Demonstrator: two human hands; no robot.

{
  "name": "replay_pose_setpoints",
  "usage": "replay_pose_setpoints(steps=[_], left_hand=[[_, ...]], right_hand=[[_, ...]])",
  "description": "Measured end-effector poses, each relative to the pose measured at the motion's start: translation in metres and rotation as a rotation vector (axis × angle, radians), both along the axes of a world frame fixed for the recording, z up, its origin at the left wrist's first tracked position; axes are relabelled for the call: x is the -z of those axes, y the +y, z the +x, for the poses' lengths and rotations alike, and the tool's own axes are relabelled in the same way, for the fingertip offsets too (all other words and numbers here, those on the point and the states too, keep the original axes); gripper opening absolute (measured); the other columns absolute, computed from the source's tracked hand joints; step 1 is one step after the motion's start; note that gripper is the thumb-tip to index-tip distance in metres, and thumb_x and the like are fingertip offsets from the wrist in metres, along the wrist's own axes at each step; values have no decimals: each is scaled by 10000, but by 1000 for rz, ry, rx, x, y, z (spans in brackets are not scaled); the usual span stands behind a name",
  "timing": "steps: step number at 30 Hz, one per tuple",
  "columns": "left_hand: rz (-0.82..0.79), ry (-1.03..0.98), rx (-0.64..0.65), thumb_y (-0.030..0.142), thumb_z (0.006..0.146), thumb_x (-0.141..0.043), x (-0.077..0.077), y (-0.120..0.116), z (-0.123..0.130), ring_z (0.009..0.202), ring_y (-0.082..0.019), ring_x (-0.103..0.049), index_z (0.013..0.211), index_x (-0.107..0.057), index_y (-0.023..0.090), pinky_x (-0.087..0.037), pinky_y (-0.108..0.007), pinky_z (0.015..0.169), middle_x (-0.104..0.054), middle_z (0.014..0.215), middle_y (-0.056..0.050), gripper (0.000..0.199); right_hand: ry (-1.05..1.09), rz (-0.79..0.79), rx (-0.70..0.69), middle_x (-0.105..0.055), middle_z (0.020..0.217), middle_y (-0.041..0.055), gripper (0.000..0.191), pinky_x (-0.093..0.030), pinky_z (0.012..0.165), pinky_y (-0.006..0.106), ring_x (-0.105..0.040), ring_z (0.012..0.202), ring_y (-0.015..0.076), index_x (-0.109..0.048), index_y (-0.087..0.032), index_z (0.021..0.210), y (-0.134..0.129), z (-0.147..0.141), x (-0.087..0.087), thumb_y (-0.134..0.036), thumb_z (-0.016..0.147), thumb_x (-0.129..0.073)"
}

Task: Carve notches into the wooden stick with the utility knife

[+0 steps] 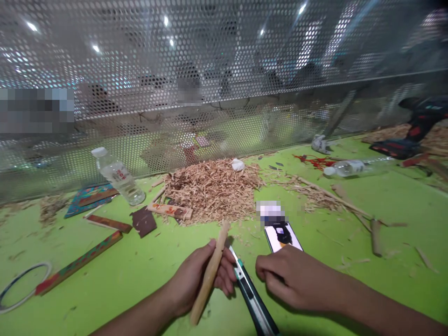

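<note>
A pale, whittled wooden stick [212,275] lies slanted across the palm of my left hand [196,273], with the thumb and fingers around it. Just right of those fingers is a utility knife [252,298], dark green and black, its blade out and pointing away from me. Whether the left fingertips touch the knife I cannot tell. My right hand [292,277] is curled, knuckles up, over the near end of a lit phone [285,234]. No object shows between its fingers, and contact with the phone's screen is hidden.
Wood shavings [213,191] are heaped before a perforated metal screen [210,112]. Water bottles stand at left [119,177] and lie at right [357,167]. A cordless drill [413,128] is far right. Painted wooden strips [82,261] and a ring [24,284] lie left on the green table [133,275].
</note>
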State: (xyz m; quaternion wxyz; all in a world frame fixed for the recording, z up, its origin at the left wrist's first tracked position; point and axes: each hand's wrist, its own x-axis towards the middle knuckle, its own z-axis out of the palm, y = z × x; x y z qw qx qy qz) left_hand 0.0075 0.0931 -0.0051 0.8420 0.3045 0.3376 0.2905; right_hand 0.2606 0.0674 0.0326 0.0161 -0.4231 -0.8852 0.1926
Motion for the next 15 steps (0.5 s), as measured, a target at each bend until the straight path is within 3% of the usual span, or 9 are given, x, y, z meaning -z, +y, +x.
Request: replay_pose_setpoints(steps=[7,15], left_hand=[[17,8,-13,531,1058,-533,-1,-1,1,562,-164,-736,943,-796,72,-591,-228,571,-781,726,-123,541],[8,23,-9,604,939,-708,-4,-1,2,531,-157,-717,904,-796,83,-585,-223,548,-783,706,-113,529]], right_hand=[[-28,-14,37,-783,766,57,288,-344,621,314,-674,659,211,-749,-194,941,2,5,-6,-127,960,-470],[-133,-3,174,-775,706,121,316,-212,561,335,-636,580,233,-775,-165,799,6,19,-9,-137,953,-501]])
